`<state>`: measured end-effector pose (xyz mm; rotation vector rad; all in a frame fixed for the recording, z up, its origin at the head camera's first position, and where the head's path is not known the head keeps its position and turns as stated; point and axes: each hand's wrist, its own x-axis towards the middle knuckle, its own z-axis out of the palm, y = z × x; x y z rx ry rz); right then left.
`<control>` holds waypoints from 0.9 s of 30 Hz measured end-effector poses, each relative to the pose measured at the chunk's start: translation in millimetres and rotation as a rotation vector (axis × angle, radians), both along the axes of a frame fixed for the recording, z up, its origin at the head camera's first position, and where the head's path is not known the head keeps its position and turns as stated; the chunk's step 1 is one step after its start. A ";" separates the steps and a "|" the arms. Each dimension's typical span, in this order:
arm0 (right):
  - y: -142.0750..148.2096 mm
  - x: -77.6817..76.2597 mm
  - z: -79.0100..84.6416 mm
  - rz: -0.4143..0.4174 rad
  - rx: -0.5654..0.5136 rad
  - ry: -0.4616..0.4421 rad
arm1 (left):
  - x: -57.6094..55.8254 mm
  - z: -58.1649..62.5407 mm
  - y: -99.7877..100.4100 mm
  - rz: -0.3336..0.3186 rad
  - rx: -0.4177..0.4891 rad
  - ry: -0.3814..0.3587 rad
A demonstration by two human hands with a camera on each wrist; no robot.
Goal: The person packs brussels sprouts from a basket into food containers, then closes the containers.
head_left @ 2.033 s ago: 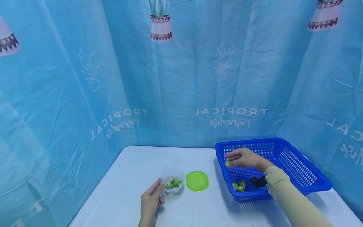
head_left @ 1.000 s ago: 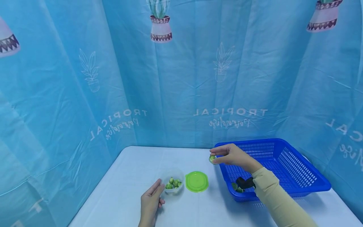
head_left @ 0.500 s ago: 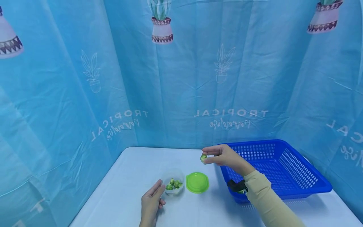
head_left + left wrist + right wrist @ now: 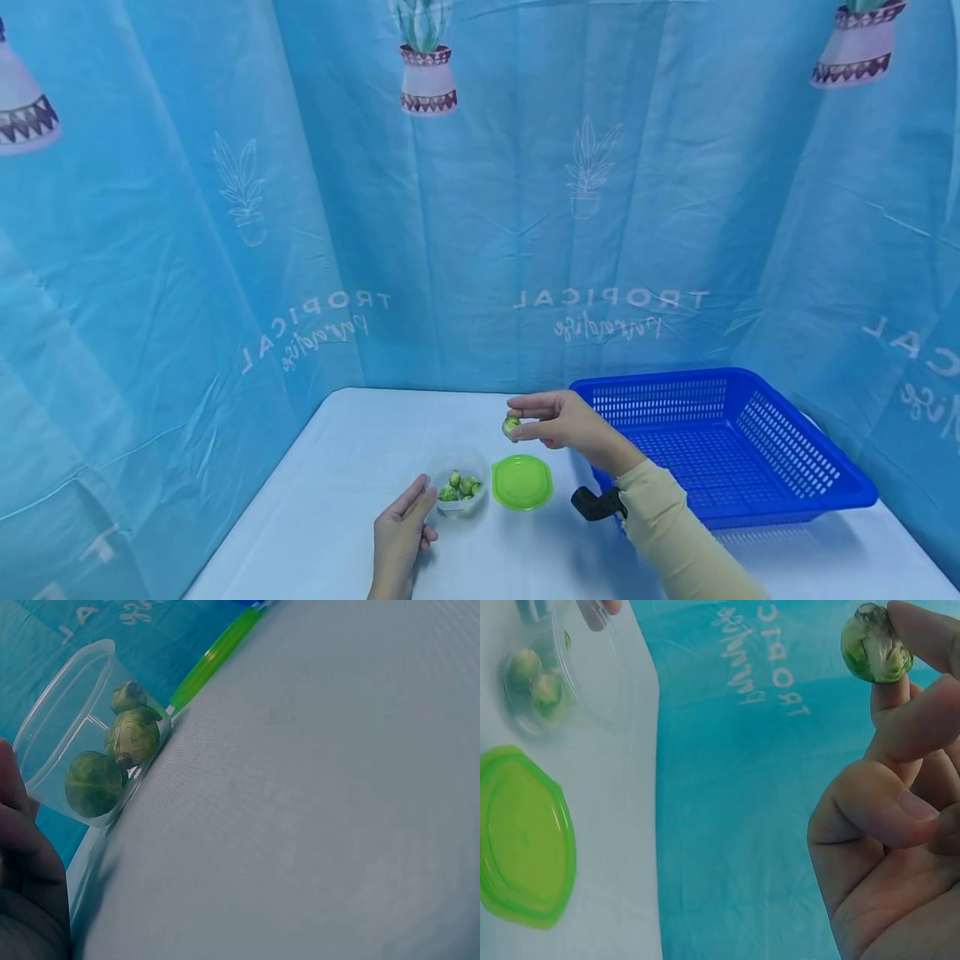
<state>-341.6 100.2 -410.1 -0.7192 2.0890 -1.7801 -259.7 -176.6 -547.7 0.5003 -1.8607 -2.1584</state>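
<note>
My right hand (image 4: pixel 566 425) pinches one Brussels sprout (image 4: pixel 512 427) between thumb and fingertips, raised above the table and behind the green lid (image 4: pixel 522 482). The right wrist view shows this sprout (image 4: pixel 876 646) close up, its cut stem end visible. At the rim of a clear plastic tub (image 4: pixel 455 510), my left hand (image 4: pixel 401 527) grips the near left side with thumb and fingers. Several Brussels sprouts (image 4: pixel 467 485) lie inside the tub. In the left wrist view the tub (image 4: pixel 64 724) stands on the table, with part of the left hand (image 4: pixel 30 862) beside it.
A blue perforated basket (image 4: pixel 738 500) stands on the right of the white table (image 4: pixel 352 433); my right forearm covers its near left corner. A black wrist strap mount (image 4: pixel 597 503) sticks out from the right wrist. Blue printed curtains (image 4: pixel 480 250) surround the table.
My right hand has carried the Brussels sprout leftward out of the basket, past its left rim, to a spot over the table near the lid. My left hand and the tub have stayed put.
</note>
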 end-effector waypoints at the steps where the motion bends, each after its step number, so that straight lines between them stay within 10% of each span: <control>1: -2.5 0.2 -1.2 -0.002 -0.006 -0.002 | 0.2 0.1 0.1 0.000 0.000 0.001; 27: -58.3 4.5 -46.1 -0.044 -0.014 -0.082 | -1.3 -0.8 0.4 0.012 -0.011 -0.006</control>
